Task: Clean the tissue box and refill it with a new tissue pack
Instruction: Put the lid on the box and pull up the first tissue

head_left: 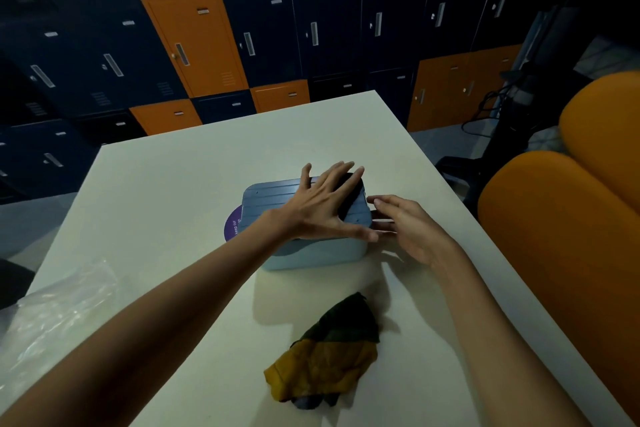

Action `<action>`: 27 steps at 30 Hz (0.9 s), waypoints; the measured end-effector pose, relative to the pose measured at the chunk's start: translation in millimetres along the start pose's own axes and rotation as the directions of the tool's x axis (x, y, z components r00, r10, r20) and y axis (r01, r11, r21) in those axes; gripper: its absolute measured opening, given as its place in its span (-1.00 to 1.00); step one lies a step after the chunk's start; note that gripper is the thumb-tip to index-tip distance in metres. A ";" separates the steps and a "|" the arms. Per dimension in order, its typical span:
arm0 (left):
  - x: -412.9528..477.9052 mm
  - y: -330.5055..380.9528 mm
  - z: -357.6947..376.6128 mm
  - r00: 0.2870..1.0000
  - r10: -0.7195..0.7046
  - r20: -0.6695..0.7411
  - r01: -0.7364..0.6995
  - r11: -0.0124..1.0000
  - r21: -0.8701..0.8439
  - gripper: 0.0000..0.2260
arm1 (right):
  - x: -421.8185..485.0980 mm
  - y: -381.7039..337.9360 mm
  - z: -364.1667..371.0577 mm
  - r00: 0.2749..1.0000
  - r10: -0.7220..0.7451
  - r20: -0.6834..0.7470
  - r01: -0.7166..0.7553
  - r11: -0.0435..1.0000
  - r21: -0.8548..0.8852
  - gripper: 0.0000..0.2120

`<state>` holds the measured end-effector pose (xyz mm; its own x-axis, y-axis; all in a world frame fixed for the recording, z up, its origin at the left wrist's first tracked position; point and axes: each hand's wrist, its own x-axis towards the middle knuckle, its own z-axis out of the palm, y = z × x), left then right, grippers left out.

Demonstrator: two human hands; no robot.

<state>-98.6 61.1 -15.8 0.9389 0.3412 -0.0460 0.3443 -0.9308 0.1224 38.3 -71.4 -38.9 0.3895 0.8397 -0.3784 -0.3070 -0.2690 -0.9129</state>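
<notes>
Crumpled cloth (329,354) lies by ribbed tissue box (270,204); left hand (322,204) splayed atop, right hand (412,229) open beside.

A pale rectangular table (180,191) carries a light blue tissue box (311,253) near its middle, set partly over a purple printed disc (232,224) (only the disc's left edge shows). A crumpled mustard-and-dark-green cloth (329,354) lies nearer the person, apart from the box. Crinkled clear plastic wrap (59,315) rests at the table's near left edge.
</notes>
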 end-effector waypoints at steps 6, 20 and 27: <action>-38.7 -13.6 -6.9 0.948 -0.274 -0.162 0.216 0.927 -0.305 -0.05 | -2.2 -0.5 2.3 0.993 0.118 -0.016 -0.119 0.989 -0.090 -0.64; -100.7 -27.9 7.7 0.602 -0.747 0.284 0.328 -0.092 -0.940 -0.74 | -3.8 -0.5 29.6 0.998 0.055 0.038 -0.050 0.992 -0.112 -0.78; -122.8 -62.4 -6.7 0.854 -0.465 0.233 0.139 -0.226 -0.964 -0.39 | -0.4 -27.6 14.5 0.942 -0.175 0.288 0.192 0.981 -0.034 -0.49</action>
<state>-235.4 78.2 -11.2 0.6413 0.6942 -0.3268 0.0541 0.3840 0.9217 34.0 -57.4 -11.4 0.1706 0.9734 -0.1528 -0.1968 -0.1183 -0.9733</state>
